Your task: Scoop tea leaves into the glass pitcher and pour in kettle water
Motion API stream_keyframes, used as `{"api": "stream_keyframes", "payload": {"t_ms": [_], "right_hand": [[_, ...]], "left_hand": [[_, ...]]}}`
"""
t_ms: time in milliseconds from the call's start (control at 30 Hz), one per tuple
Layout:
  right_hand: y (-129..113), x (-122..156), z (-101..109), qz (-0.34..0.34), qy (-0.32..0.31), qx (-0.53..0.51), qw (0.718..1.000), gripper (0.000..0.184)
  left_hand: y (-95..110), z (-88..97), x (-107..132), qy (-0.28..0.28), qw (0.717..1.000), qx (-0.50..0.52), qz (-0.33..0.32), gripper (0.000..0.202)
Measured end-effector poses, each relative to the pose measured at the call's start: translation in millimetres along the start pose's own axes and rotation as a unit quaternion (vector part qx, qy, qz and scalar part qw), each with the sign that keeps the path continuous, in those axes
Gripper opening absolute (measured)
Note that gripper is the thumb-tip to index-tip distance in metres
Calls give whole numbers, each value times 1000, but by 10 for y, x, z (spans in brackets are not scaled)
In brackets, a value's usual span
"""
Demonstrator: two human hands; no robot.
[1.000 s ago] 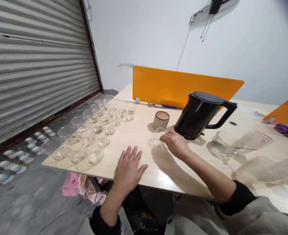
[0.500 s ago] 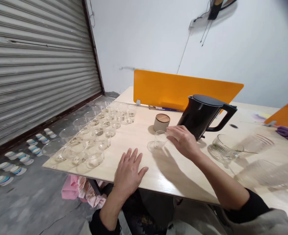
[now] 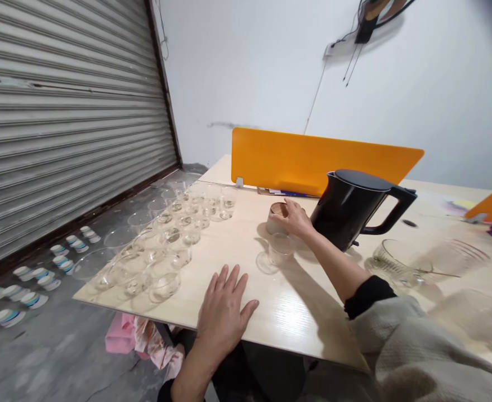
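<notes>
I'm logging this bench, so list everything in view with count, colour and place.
table: one, pale wood, centre
canister: one, beige with brown lid, under right hand
small glass: one, clear, in front of canister
kettle: one, black, right of canister
glass group: many, clear, table's left side
dividers: two, orange, back and far right
ribbed glass bowl: one clear, right of kettle
cups: many, white-blue, floor
left hand: flat on table
right hand: on canister

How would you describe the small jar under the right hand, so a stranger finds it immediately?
Find the black kettle before the orange divider. Just left of it stands a short pale jar under the right hand. Unlike the clear glass nearby, it is opaque, with a brown lid.
</notes>
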State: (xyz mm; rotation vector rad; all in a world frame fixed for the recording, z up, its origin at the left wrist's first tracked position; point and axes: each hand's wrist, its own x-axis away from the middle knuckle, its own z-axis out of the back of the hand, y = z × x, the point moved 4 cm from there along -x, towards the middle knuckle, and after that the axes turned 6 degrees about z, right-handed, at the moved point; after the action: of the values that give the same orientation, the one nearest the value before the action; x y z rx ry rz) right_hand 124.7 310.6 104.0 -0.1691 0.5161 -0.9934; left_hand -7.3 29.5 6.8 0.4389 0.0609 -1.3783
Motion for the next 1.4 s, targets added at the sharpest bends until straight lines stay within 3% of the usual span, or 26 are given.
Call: {"api": "stream_keyframes", "payload": {"t_ms": [233, 333, 467, 600, 967, 1200, 1333, 1400], "right_hand": [[90, -96, -114, -9, 26, -33, 999, 88], [128, -93, -82, -8, 51, -32, 998, 85], [132, -62, 73, 14, 86, -38, 995, 83], [75, 2, 285, 43, 100, -34, 993, 86], [-20, 247, 629, 64, 139, -67, 986, 85], [-147, 556, 954, 91, 182, -84, 975, 85], [-374, 1043, 1238, 131, 181, -89, 971, 81], [-507, 1337, 1263, 159, 157, -94, 970, 80]], "left_hand": [[-6, -82, -62, -3, 999, 45, 23, 60], [79, -90, -200, -39, 992, 122, 19, 71], [271, -118, -472, -118, 964, 238, 17, 85], [426, -164, -657, -154, 948, 274, 49, 93], [501, -199, -627, -163, 952, 260, 2, 83], [384, -246, -576, -115, 939, 325, -1, 82], [300, -10, -351, -10, 922, 385, 36, 81], [324, 147, -194, 32, 909, 415, 19, 85]]}}
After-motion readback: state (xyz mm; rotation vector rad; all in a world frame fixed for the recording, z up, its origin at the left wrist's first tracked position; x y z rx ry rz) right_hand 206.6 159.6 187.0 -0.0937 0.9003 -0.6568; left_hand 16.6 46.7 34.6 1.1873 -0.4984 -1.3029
